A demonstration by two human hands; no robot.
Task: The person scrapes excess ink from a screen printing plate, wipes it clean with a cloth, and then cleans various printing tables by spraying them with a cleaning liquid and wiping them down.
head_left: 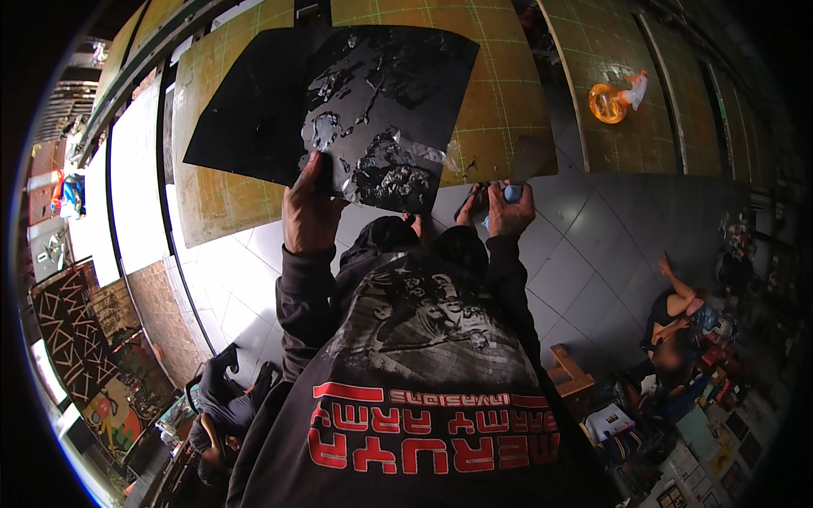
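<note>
Sitting on the right desk point(605, 34), a bottle point(606, 103) looks orange; I cannot tell if this colour is of the liquid or of the wall. Its nozzle point(636, 87) points to the upper right. The black sheet point(339, 106) is over the middle desk point(504, 102), its long axis running from left to right. The left hand point(310, 216) clamps its near edge; the right hand point(511, 216), apart, closes around a scraper point(512, 193), whose blade point(533, 157) points away from the person.
</note>
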